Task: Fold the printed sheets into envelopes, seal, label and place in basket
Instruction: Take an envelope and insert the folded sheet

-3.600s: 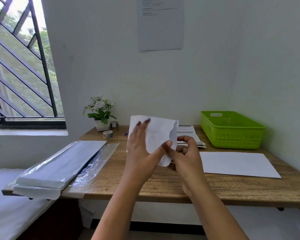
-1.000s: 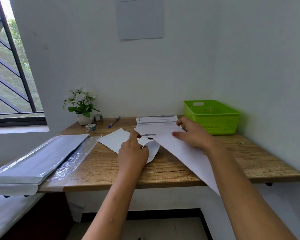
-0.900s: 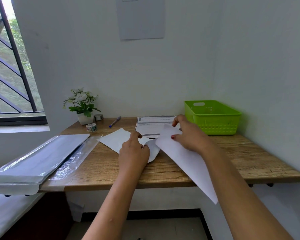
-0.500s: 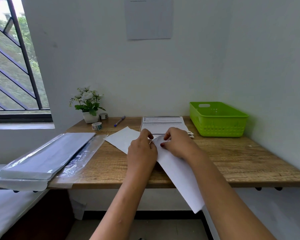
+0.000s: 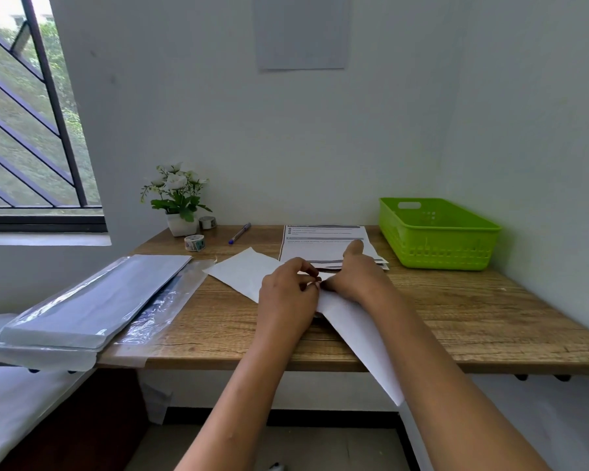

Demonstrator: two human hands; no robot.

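a: which step, by the look of it?

b: seems to be the stuffing step, feeding a white sheet (image 5: 361, 331) into the envelope (image 5: 245, 273) at mid-desk (image 5: 490, 317). not yet sealed or labelled.

a: and the hands?

b: left hand (image 5: 288, 294): fingers (image 5: 306, 275) curled, pinching the envelope's right-hand edge. right hand (image 5: 354, 277): thumb stretched up, fingers tucked down and gripping the sheet's top end, as far as can be told. fingertips of both meeting at the envelope's mouth.

a: where exactly is the sheet?

b: flat on the desk, running from the hands toward the near edge. bottom corner hanging off the front, under the right forearm.

a: next move?

b: probably calls for holding the mouth open with the left and sliding the paper in with the right. looks longer than the envelope, so likely needs a fold first.

a: anything around or in the way?

b: stack of printed sheets (image 5: 323, 244) just behind the right hand, easy to nudge. green basket (image 5: 436, 232) at far right, well apart. pen (image 5: 239, 233), tape roll (image 5: 194, 242) and potted flowers (image 5: 179, 198) at the back left. plastic-wrapped pack (image 5: 92, 300) overhanging the desk's left end. overhanging corner apt to snag on the forearm.
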